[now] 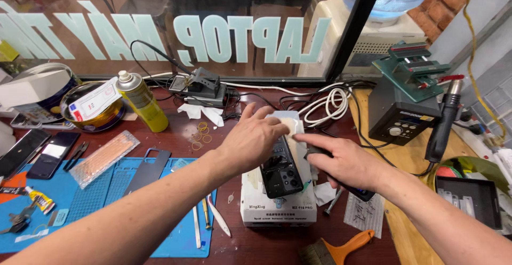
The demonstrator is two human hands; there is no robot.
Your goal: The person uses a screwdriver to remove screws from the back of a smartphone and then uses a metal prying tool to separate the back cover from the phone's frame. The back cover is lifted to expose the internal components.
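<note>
Mat (96,190): blue, lower left of frame, keeps small tools together.
Box (277,211): white, centre, props phone up.
Phone (281,169): dark, back up, on box.
Left hand (255,139): fingers spread flat, pressing phone's top to steady it.
Right hand (344,161): wrapped round dark tool, tip at phone's edge.

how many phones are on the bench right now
3: one black phone back-up on the white box under both hands, two dark phones at the far left. Others may be hidden.
</note>
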